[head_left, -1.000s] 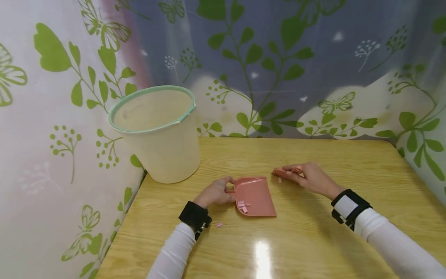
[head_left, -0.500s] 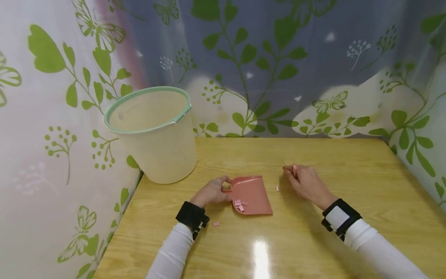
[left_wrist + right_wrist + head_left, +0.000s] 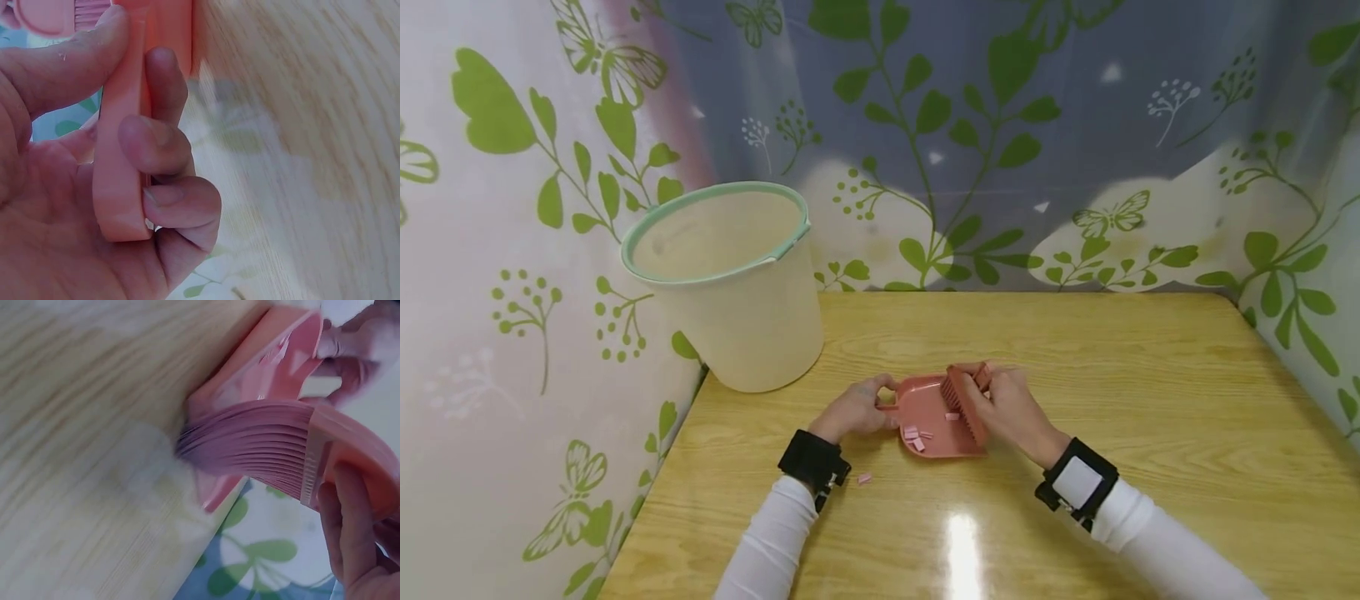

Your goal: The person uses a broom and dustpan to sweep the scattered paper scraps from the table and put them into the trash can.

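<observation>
My left hand (image 3: pixel 856 410) grips the handle of a pink dustpan (image 3: pixel 928 396), which lies on the table. The left wrist view shows the fingers curled round that handle (image 3: pixel 119 162). With my right hand (image 3: pixel 1017 414) I hold a pink hand brush (image 3: pixel 967 407) at the pan's open edge. Its bristles (image 3: pixel 262 447) bend against that edge in the right wrist view. Several small pink pieces (image 3: pixel 913 438) lie in the pan near the handle. Another pink piece (image 3: pixel 952 416) is beside the bristles, inside the pan. One loose pink piece (image 3: pixel 864 478) rests on the table near my left wrist.
A tall pale bucket (image 3: pixel 745 325) with a green rim stands at the table's back left. The wooden table (image 3: pixel 1120 358) meets a leaf-patterned curtain (image 3: pixel 880 225) at the back and sides.
My right hand has moved left with the brush, from the table right of the dustpan to over its edge. One pink piece has gone from the table into the pan.
</observation>
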Available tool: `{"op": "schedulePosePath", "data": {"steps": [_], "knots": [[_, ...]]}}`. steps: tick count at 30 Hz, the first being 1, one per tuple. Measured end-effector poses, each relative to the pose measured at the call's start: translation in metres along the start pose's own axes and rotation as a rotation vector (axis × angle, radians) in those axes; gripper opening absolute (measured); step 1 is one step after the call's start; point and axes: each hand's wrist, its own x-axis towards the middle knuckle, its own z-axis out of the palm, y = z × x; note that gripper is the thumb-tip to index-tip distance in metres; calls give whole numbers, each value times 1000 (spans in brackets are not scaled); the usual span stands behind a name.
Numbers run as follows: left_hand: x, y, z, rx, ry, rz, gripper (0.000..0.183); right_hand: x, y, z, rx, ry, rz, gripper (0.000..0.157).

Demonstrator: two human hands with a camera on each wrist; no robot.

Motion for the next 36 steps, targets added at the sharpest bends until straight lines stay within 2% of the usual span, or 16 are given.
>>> {"op": "schedulePosePath", "data": {"steps": [3, 6, 8, 10, 13, 16, 18, 21, 28, 33, 36], "knots": [[-1, 0, -4, -9, 11, 8, 53, 5, -11, 9, 42, -36, -5, 19], [-1, 0, -8, -19, 22, 25, 54, 8, -20, 13, 90, -74, -23, 29], [0, 0, -10, -15, 28, 36, 54, 10, -24, 12, 139, -97, -40, 25], [0, 0, -12, -18, 32, 38, 53, 11, -27, 7, 171, -111, -68, 20], [0, -4, -15, -8, 45, 22, 53, 15, -32, -5, 212, -101, -120, 26], [-2, -9, -19, -13, 57, 0, 53, 17, -38, -22, 233, -60, -149, 27], [-5, -14, -23, -7, 68, -6, 54, 16, -40, -31, 240, -17, -139, 26], [-11, -22, -28, -5, 87, -5, 55, 13, -25, -37, 249, 28, -108, 26], [-24, -49, -36, -10, 148, -49, 55, -10, 28, -29, 267, 62, 30, 25], [-32, -70, -35, -55, 216, 22, 55, -28, 42, -32, 284, 111, 72, 24], [-39, -86, -33, -86, 255, 56, 56, -35, 44, -35, 303, 100, 84, 25]]}}
